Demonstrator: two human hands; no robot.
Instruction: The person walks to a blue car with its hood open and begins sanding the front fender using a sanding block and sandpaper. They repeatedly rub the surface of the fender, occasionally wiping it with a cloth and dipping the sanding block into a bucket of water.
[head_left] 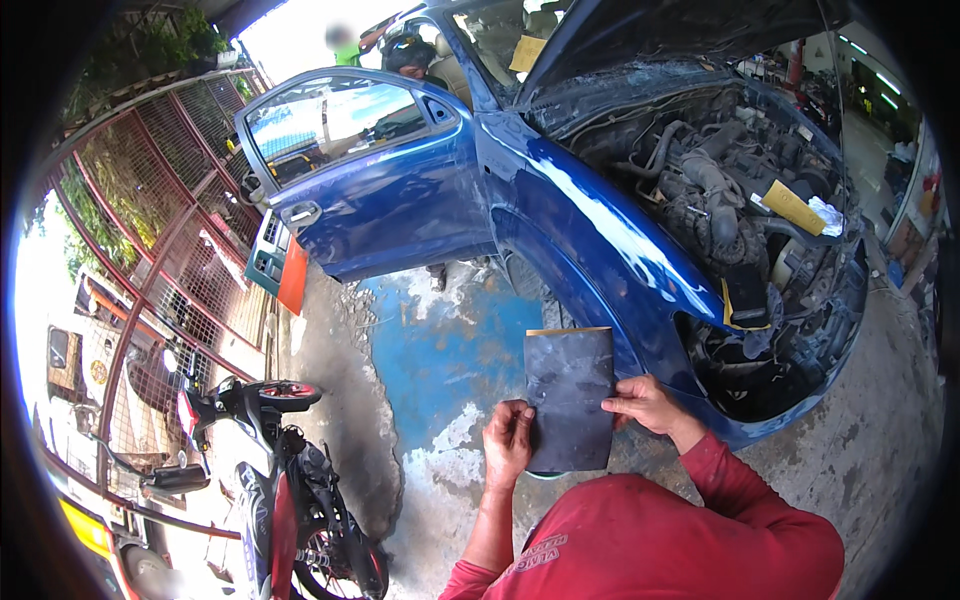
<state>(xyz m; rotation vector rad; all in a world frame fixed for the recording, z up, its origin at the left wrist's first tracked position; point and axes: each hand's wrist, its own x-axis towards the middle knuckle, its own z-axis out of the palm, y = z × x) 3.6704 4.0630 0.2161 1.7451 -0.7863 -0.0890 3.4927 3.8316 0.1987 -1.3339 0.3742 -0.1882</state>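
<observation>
A dark grey sheet of sandpaper (568, 400) with a thin tan strip along its far edge is stretched upright between my hands. On its left edge, my left hand (508, 438) pinches it between thumb and curled fingers. My right hand (642, 405) grips the opposite edge, thumb on the near face and fingers partly behind. Just beyond the sheet stands the blue front fender (590, 240) of a car, with a pale, glossy patch along its top. Part of the wheel arch is hidden by the sheet.
The car's front door (390, 210) hangs open, and its hood (680, 35) is raised over the engine (715, 180). Tan paper (793, 207) lies on the engine bay. A motorcycle (290, 490) stands left, near a mesh fence (140, 240). Two people are beyond the door.
</observation>
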